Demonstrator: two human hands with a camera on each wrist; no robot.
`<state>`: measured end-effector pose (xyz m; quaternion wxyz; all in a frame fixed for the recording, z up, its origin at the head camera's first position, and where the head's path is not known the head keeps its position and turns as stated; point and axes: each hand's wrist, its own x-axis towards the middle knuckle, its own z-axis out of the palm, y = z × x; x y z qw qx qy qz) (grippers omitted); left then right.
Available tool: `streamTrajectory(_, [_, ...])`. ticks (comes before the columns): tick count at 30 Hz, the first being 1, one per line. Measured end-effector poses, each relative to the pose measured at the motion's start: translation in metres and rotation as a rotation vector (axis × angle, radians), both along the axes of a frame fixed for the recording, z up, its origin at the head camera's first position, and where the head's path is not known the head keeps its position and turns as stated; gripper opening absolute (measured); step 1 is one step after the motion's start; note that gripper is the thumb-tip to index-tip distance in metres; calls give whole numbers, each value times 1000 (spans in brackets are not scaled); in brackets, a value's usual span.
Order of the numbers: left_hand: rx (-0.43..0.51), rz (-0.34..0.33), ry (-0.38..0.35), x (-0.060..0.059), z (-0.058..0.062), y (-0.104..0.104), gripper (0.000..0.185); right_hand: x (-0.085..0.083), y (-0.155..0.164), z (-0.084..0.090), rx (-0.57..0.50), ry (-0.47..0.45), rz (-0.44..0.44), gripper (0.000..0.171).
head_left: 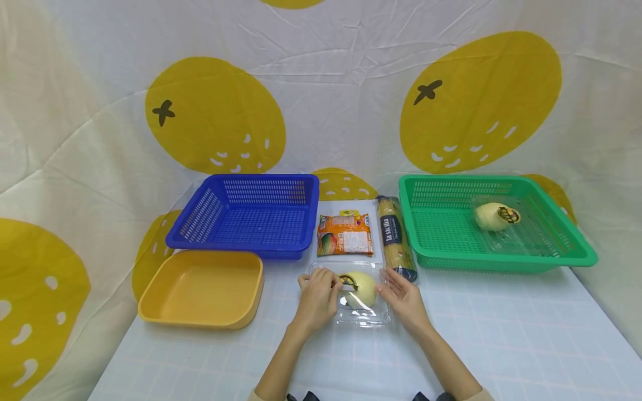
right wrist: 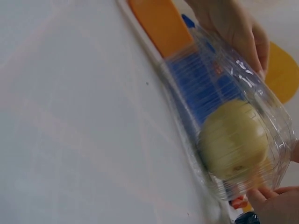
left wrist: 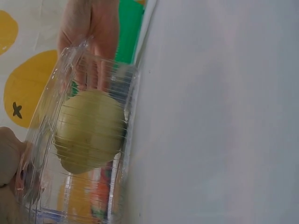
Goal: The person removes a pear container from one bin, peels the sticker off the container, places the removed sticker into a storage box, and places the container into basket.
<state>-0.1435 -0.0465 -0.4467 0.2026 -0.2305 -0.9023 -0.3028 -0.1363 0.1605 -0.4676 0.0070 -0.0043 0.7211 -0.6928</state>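
Note:
A clear plastic clamshell box rests on the table in front of me, with a pale yellow rounded fruit-like thing inside. A dark label with gold print shows at the left of that yellow thing. My left hand, fingers bent, grips the box's left part close to the label. At the other end my right hand holds the right edge, thumb in front and fingers behind. Through the clear wall, the left wrist view shows the right hand's fingers lying fairly straight along that end.
Behind the box lie an orange packet and a pack of spaghetti. A blue basket and a yellow tub stand left. The green basket at right holds another clear box with a labelled pale yellow thing.

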Motion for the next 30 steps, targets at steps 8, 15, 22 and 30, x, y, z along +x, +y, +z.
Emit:
streamTrajectory(8, [189,-72,7,-4,-5,-7,8,2,1,0,7,9,3,61])
streamTrajectory(15, [211,-193,46,-7,-9,-23,13,3,0,0,11,6,18,62])
streamTrajectory(22, [113,-161,-25,-5,-4,-20,8,3,0,0,15,11,15,62])
streamTrajectory(30, [102,-156,43,-4,-4,-15,12,2,1,1,5,8,15,62])
